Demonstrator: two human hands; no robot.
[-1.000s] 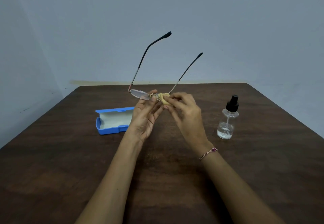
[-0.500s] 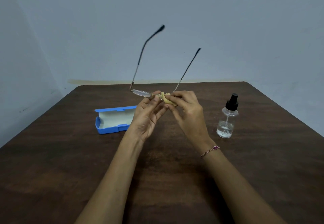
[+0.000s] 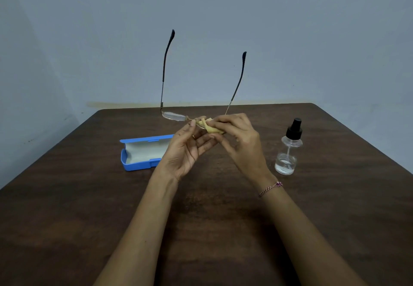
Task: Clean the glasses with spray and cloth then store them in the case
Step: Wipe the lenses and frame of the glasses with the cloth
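Dark wooden table, grain visible. Two bare forearms reach in from the near edge. Beaded bracelet on the right wrist.

Left hand: palm turned toward the camera, fingers curled upward, fingertips pinching the glasses frame near the bridge. Right hand: back toward the camera, thumb and fingers pinching a folded yellow cloth around one lens; that lens is hidden by cloth and fingers. The hands are almost touching, raised above the table at its middle.

Left of the left hand: blue glasses case lying open on the table, lid up at the back, pale lining showing, nothing seen inside. Right of the right hand and apart from it: clear spray bottle, upright, black pump top, some clear liquid in the bottom.

Glasses: thin metal frame, held in the air by both hands, free lens lying roughly flat to the left. Both temples unfolded and pointing upward, dark tips against the grey-blue wall behind the table.
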